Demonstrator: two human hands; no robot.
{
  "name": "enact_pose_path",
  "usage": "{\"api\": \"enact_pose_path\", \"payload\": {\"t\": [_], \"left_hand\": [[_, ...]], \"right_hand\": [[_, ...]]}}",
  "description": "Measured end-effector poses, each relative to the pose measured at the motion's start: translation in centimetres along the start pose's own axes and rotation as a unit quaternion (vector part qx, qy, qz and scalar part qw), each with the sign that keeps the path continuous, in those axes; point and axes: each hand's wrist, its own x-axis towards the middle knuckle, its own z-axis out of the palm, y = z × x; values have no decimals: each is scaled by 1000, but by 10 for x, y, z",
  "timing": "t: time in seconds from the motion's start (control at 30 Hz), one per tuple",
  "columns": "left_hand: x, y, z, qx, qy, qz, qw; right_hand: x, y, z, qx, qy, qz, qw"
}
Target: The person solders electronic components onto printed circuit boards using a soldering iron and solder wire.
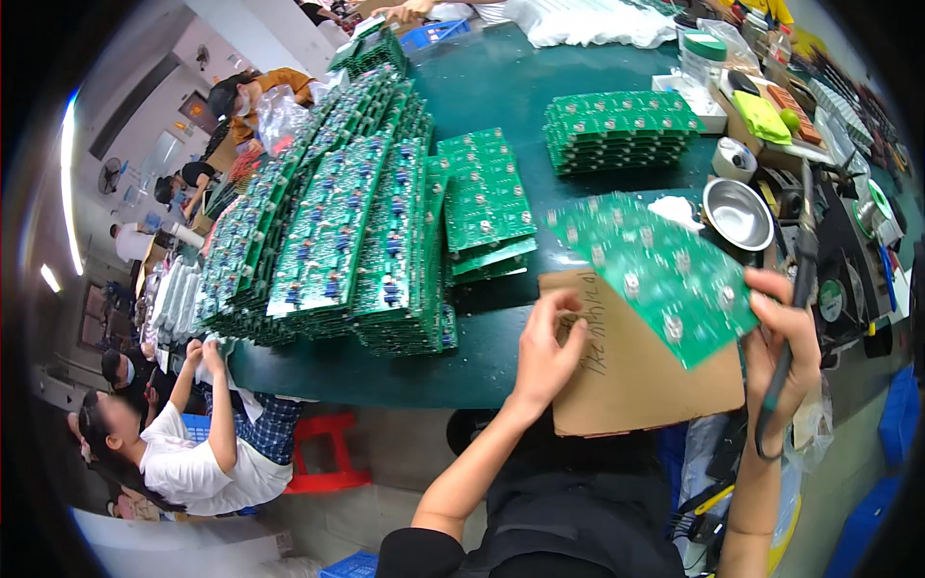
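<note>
My right hand (785, 352) grips a green circuit board (665, 275) by its right corner, holding it tilted above a brown cardboard sheet (646, 385). A slim, dark, pen-like tool (805, 260), resembling a soldering iron, runs across that hand; a thin cord curves by the wrist. Whether the fingers also grip the tool, I cannot tell. My left hand (551, 352) hovers over the cardboard's left side, fingers loosely curled and thumb apart, nothing visible in them. The board's lower left edge is near it, apart from the fingers. Handwriting marks the cardboard.
Tall rows of populated boards (328, 222) fill the left of the green table (482, 77). Smaller board stacks stand at the middle (487, 193) and the back (621, 125). A metal bowl (738, 214) and solder spool (875, 210) sit at right. Other people work at left, one near a red stool (328, 453).
</note>
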Motion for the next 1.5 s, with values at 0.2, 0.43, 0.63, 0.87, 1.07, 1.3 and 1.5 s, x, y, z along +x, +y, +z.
{"api": "enact_pose_path", "payload": {"t": [0.2,0.43,0.63,0.87,1.07,1.3,1.5], "left_hand": [[-15,15,-21,1,11,9,1000],[-20,18,-35,-23,10,-1,1000],[-23,14,-41,-36,14,-2,999],[-24,14,-43,-42,1,-10,999],[-18,29,-35,-43,95,57,993],[1,72,-41,-35,52,246,967],[94,115,6,-262,154,283,910]], "right_hand": [[37,46,93,-50,-9,-57,997],[39,70,188,23,33,-34,999],[11,69,211,34,-12,-28,999],[2,69,209,13,-71,-85,994],[7,64,206,-20,-80,-89,993],[34,65,170,-84,-35,-166,982],[104,146,80,-105,7,-113,988]]}}
